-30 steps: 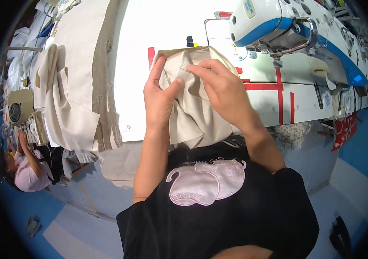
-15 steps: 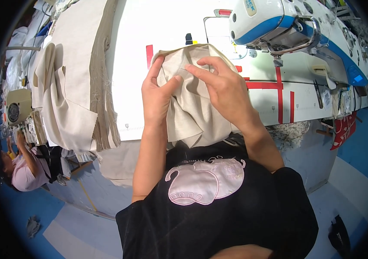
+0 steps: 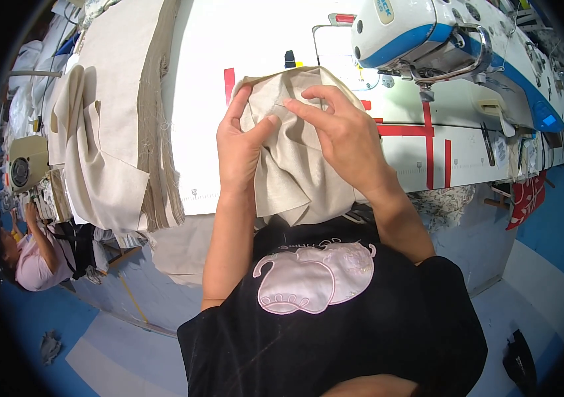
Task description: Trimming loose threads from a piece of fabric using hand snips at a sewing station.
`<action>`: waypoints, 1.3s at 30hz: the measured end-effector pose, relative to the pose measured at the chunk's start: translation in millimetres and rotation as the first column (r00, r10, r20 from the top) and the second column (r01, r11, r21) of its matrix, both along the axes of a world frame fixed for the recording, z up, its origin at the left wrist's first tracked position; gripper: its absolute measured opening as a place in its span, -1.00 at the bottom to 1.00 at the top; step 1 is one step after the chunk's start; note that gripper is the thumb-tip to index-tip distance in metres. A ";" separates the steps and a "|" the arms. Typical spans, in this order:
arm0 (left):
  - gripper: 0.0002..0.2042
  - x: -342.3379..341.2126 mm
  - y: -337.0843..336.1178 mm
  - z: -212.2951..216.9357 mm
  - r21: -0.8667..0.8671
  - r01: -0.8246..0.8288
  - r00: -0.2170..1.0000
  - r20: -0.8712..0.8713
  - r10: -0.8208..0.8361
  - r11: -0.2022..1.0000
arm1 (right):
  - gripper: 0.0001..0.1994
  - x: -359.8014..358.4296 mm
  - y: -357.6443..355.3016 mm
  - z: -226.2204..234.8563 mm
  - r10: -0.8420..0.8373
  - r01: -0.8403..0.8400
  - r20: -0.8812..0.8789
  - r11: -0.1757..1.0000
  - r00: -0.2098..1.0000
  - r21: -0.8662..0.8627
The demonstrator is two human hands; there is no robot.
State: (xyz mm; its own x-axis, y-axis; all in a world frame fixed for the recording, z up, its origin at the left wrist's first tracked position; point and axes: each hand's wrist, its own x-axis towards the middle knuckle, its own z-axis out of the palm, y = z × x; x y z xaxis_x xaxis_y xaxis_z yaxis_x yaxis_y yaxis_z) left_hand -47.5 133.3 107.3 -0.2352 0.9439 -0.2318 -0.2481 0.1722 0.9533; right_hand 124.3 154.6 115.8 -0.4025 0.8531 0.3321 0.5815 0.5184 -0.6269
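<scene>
Left hand (image 3: 239, 149): fingers closed on the left edge of the beige fabric piece (image 3: 295, 165), thumb pressing into a fold near its top.
Right hand (image 3: 341, 135): fingers pinching the same piece from the right, forefinger and thumb narrowed on a crease close to the left thumb.
Fabric piece: held up between both hands above the near edge of the white worktop (image 3: 262, 40), its lower part hanging toward the person's black shirt (image 3: 335, 331).
Sewing machine (image 3: 441, 40): white and blue, on the worktop to the right, well apart from the hands.
Fabric stack (image 3: 116, 126): beige cut pieces lying on the left of the worktop, some draped over its edge.
Red tape marks (image 3: 427, 129): on the worktop beside the machine.
Other person (image 3: 27, 255): seated lower left, at separate work.
Risk: the pinched fold looks small; if either grip loosens, I judge the crease could slip out of line, and the hanging part could drag it down.
</scene>
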 end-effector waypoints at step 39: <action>-0.30 -4.3 -1.1 -3.3 -0.049 0.004 0.999 0.048 -0.002 0.999 | -0.55 -4.9 -2.3 -7.2 0.027 -0.030 -0.110 0.999 0.994 -0.027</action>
State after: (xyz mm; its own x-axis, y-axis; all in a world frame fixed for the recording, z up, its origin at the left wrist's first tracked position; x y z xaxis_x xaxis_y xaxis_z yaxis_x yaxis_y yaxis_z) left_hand -51.8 132.3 104.1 -0.2197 0.9319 -0.2887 -0.2923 0.2195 0.9308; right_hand 119.4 152.3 108.6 -0.3898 0.8513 0.3513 0.4936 0.5152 -0.7006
